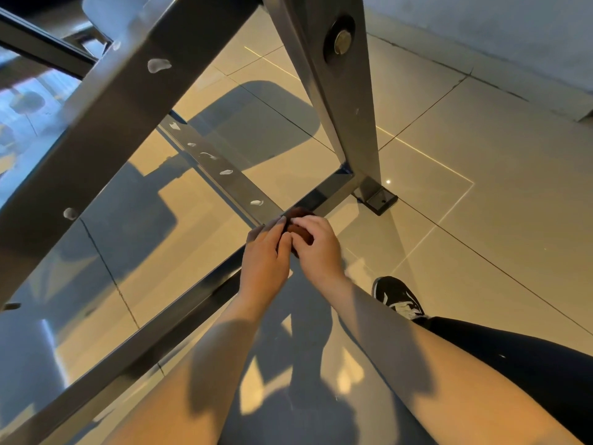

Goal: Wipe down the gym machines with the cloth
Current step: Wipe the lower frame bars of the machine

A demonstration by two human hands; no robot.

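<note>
brown cloth [301,234], dark grey frame [221,178], beige floor [481,220]

Bare forearms [224,348], dark legging [529,358], black sneaker [398,297] with white laces [405,307].

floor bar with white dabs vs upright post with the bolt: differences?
The floor bar lies flat and low; the upright post rises from a foot plate. The floor bar carries a row of white dabs; the upright post has a bolt and barely any white. The cloth is at the floor bar's near end, not on the upright post. Both are dark metal.
</note>
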